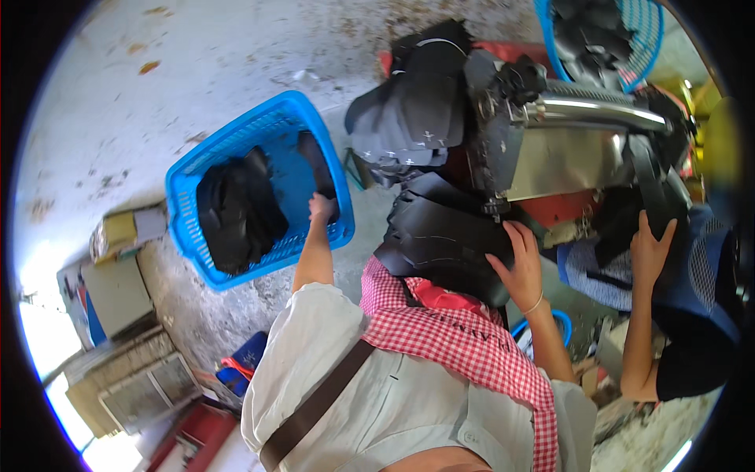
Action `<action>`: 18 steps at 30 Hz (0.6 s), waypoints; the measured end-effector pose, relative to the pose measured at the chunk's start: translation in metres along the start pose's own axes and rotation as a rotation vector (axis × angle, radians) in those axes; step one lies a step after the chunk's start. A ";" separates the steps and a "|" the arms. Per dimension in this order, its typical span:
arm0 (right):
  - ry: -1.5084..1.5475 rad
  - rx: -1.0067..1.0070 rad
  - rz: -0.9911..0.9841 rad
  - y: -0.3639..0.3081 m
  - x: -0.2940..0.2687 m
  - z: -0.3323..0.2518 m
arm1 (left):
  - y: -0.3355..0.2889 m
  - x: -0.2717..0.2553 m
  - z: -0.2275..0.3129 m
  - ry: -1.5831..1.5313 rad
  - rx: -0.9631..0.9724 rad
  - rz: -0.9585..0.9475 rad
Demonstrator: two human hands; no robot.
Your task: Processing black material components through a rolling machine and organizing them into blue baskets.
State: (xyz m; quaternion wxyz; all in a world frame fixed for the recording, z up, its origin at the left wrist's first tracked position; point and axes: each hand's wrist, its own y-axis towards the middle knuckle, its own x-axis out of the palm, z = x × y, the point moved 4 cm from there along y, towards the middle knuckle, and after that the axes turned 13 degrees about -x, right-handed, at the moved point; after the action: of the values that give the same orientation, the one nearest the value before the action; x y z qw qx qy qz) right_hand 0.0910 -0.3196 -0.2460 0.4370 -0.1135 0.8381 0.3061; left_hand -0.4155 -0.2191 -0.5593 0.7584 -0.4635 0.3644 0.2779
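Blue basket: my left hand grasps a black piece; right hand, fingers spread, presses a black stack.

I see a rough concrete floor, pale grey, stained and flecked with brown spots and a few dry leaves toward the top left. Strong daylight washes over it and burns out the lower left edge of my view. At the left, flattened cardboard boxes and a stack of framed mesh panels lie on the ground. Near the bottom sits something red. At the right edge, I make out a yellow blurred shape.
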 end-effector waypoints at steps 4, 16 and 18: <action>0.001 0.002 0.066 0.022 -0.005 -0.009 | 0.045 -0.018 -0.005 -0.188 0.109 -0.129; -0.025 -0.060 0.146 0.034 -0.027 -0.029 | -0.134 -0.188 0.028 -1.416 0.498 -0.525; 0.438 -0.041 0.185 0.039 -0.046 -0.042 | -0.254 -0.237 0.057 -1.490 0.600 -0.510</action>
State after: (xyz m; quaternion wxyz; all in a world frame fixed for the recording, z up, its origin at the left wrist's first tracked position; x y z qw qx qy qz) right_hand 0.0724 -0.3187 -0.1750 0.2127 -0.1088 0.9133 0.3299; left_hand -0.3432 -0.2930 -0.2232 0.9311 -0.0059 -0.2890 0.2226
